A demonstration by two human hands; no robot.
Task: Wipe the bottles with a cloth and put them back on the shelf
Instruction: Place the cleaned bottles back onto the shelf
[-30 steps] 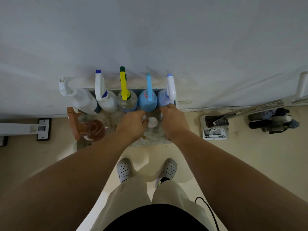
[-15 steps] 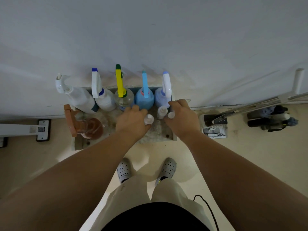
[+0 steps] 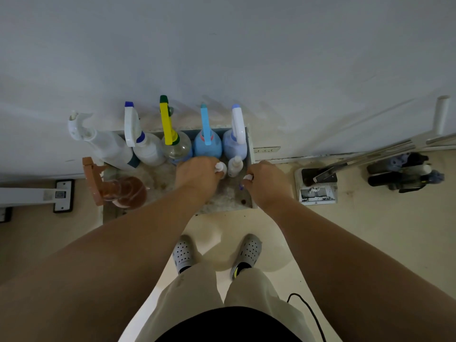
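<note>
Two small bottles are in hand. The left hand [image 3: 197,175] has its grip closed round the left small bottle [image 3: 220,168], only its white cap showing past the curled fingers. The right hand [image 3: 267,183] has its grip closed round the right small bottle [image 3: 248,178], again with little but the cap in sight. Both bottles are low over the front right of the shelf [image 3: 227,198], a stained slab on the floor against the wall. I cannot tell whether their bases touch it.

Between the two grips, a little toward the wall, the middle small bottle [image 3: 235,165] stands free and upright, just beside the left one's cap. It looks about equally near to either hand, so a reach from above could come from either side once a hand is free.

Behind it, the back row stands upright along the wall: a lilac spray bottle [image 3: 234,146], a blue spray bottle [image 3: 207,146], a clear spray bottle [image 3: 177,146] with a yellow trigger, and two white ones. A brown spray bottle [image 3: 123,191] sits at the left front. No cloth shows, so wiping probably needs one fetched first.
</note>
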